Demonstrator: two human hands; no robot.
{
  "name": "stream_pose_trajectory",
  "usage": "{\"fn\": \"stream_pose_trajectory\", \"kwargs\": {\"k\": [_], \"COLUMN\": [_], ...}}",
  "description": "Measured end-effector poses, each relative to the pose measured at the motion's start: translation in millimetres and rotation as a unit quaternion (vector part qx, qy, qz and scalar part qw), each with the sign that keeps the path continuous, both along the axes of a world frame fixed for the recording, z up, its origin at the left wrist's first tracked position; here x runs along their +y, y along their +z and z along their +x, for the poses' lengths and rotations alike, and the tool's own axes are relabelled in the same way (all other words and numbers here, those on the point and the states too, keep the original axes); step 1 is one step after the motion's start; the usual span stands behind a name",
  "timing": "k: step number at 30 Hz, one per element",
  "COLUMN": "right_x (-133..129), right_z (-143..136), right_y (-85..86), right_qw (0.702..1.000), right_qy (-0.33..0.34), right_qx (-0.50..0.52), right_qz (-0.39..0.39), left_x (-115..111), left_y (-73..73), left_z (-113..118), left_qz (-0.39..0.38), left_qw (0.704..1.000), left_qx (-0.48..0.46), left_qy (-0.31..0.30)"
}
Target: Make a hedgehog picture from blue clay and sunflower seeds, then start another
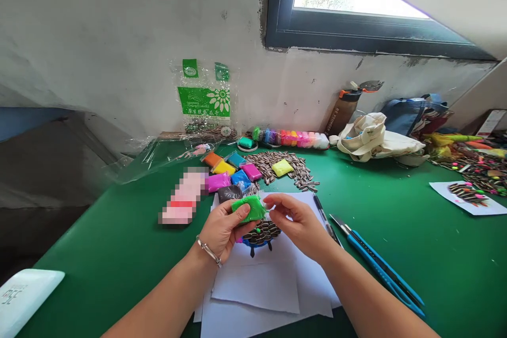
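Observation:
My left hand [224, 227] is closed on a small bright green packet of modelling clay [252, 209], its thumb lying across the top. At the packet's right edge, my right hand [299, 224] pinches the clear wrapper between thumb and forefinger. Below both hands lies a picture made of striped sunflower seeds [264, 233], with blue along its lower edge, small dark legs and a bright green dot. It rests on stacked white paper [261, 288]; my left hand and the packet hide part of it.
Several coloured clay packets [224, 167] and a heap of sunflower seeds [273, 161] lie beyond the paper. Blue-handled tweezers [380, 264] and a black pen [322, 214] are at the right. Farther back stand a seed bag [206, 100], a brown bottle [344, 111] and a cloth bag [368, 137].

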State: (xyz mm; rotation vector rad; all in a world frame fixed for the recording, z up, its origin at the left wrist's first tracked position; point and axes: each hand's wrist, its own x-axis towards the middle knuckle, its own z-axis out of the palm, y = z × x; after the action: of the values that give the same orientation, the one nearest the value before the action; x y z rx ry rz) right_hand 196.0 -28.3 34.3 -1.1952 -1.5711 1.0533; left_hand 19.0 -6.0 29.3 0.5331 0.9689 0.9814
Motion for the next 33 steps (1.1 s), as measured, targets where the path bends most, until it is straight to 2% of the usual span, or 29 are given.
{"fn": "stream_pose_trajectory", "kwargs": {"k": [5,8,14,17,28,33], "right_x": [3.8,4.5,4.1,4.6,3.9,3.0], "right_z": [-0.6,-1.2,0.1,1.5,0.2,-1.7], "right_y": [-3.9,-5.3,-6.5,-6.0,-1.9,-2.4], "right_qw": [0.995,0.992,0.998,0.998,0.993,0.995], "right_qy": [0.015,0.025,0.015,0.030,0.054,0.045], "right_qx": [0.047,0.066,0.051,0.013,-0.089,-0.074], "right_qz": [-0.087,-0.108,0.014,0.044,0.053,0.057], "left_x": [-0.2,-0.7,-1.0,-1.2,-2.2,-3.8], "left_y": [-0.6,-1.2,0.4,1.3,-1.0,-0.3], "left_z": [0.5,0.7,2.6,3.0,3.3,4.1], "left_qz": [0.003,0.012,0.033,0.022,0.029,0.039], "left_qw": [1.000,1.000,0.999,0.999,0.998,0.998], "left_qx": [0.008,0.019,0.011,0.014,0.041,0.046], "left_qy": [-0.003,0.007,0.023,0.021,0.026,0.020]}}
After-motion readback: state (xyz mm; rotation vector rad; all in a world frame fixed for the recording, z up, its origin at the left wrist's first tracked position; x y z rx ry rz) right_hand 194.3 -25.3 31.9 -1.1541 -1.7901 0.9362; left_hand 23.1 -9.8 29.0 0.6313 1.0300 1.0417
